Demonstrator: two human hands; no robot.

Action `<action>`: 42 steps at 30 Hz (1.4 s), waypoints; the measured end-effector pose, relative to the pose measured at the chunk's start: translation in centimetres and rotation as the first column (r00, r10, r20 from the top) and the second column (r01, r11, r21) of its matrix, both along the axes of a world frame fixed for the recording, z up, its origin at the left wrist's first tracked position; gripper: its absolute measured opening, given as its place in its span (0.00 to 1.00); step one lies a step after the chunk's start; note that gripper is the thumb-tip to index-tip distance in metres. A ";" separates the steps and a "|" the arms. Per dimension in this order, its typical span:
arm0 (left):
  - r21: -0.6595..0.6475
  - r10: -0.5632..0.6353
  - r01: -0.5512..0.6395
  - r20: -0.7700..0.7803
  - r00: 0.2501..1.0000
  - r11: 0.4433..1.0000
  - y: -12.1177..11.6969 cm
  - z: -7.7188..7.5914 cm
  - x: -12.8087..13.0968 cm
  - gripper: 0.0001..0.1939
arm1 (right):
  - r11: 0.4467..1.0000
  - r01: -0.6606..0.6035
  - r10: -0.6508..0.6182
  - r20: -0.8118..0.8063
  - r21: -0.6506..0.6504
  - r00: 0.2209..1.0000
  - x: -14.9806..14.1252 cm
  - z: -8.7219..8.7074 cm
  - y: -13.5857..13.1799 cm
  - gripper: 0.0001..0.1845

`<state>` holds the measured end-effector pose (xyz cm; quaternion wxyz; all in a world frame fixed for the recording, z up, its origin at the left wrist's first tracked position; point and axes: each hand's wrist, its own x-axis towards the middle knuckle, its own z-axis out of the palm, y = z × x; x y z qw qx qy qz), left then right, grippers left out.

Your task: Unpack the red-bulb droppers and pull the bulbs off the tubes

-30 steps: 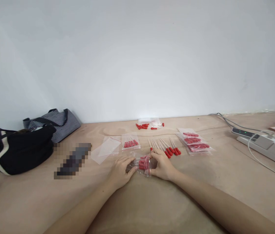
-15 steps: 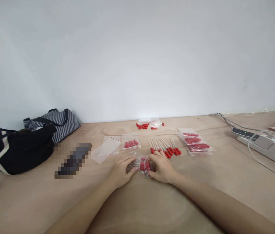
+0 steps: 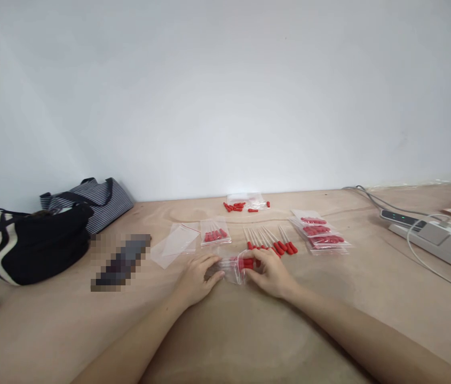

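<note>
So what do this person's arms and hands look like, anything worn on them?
The left hand and right hand are bare, without gloves. The left forearm and right forearm show no sleeves, and I see no watch or bracelet.

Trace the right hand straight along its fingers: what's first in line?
The clear bag at the right hand, then probably the left hand; exact depth is unclear.

Red-ended pale sticks (image 3: pixel 278 247); finely striped black-and-white bag (image 3: pixel 109 209); tan table (image 3: pixel 249 336).
</note>
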<state>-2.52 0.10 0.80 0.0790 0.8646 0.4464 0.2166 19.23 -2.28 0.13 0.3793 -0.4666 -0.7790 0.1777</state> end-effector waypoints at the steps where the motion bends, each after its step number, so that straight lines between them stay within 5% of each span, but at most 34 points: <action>1: 0.004 0.008 -0.008 -0.003 1.000 1.000 0.1 0.0 -0.1 0.16 | 0.999 -0.012 0.009 -0.071 -0.043 0.997 0.4 0.0 0.1 0.10; 6: -0.003 0.031 -0.031 -0.014 0.999 1.000 0.3 0.1 -0.6 0.17 | 0.959 -0.175 0.074 -0.403 -0.221 0.912 3.8 0.1 1.0 0.13; 9: -0.015 0.040 -0.040 -0.014 0.999 0.999 0.3 0.3 -0.6 0.17 | 0.949 -0.189 0.053 -0.463 -0.253 0.885 6.7 0.9 1.5 0.16; 12: -0.029 0.051 -0.051 -0.013 0.999 0.998 0.3 0.4 -0.6 0.17 | 0.969 -0.105 -0.009 -0.460 -0.222 0.888 9.4 1.5 2.0 0.19; 15: -0.028 0.054 -0.055 -0.019 0.998 0.998 0.4 0.3 -0.7 0.17 | 0.987 0.127 -0.158 -0.454 -0.099 0.877 10.6 1.0 2.4 0.18; 18: -0.022 0.054 -0.055 -0.026 0.998 0.998 0.4 0.1 -0.8 0.17 | 0.923 0.378 -0.340 -0.322 0.064 0.884 10.3 -0.2 2.7 0.13; 20: -0.027 0.057 -0.058 -0.035 0.998 0.998 0.4 0.1 -0.8 0.17 | 0.880 0.436 -0.410 -0.162 0.190 0.897 9.9 -1.0 2.8 0.10; 24: -0.037 0.065 -0.067 -0.053 0.997 0.997 0.4 0.2 -0.8 0.17 | 0.857 0.374 -0.439 0.123 0.354 0.890 9.4 -1.9 2.9 0.12; 29: -0.042 0.055 -0.057 -0.044 0.998 0.998 0.4 0.2 -0.8 0.17 | 0.881 0.277 -0.407 0.317 0.384 0.856 9.3 -2.2 2.8 0.14; 35: -0.060 0.065 -0.069 -0.064 0.996 0.996 0.5 0.3 -0.8 0.18 | 0.921 0.238 -0.321 0.254 0.309 0.912 8.7 -2.2 2.5 0.13; 42: -0.072 0.073 -0.079 -0.081 0.994 0.994 0.4 0.4 -0.7 0.19 | 0.869 0.425 -0.435 -0.017 0.255 0.900 8.3 -1.9 3.2 0.12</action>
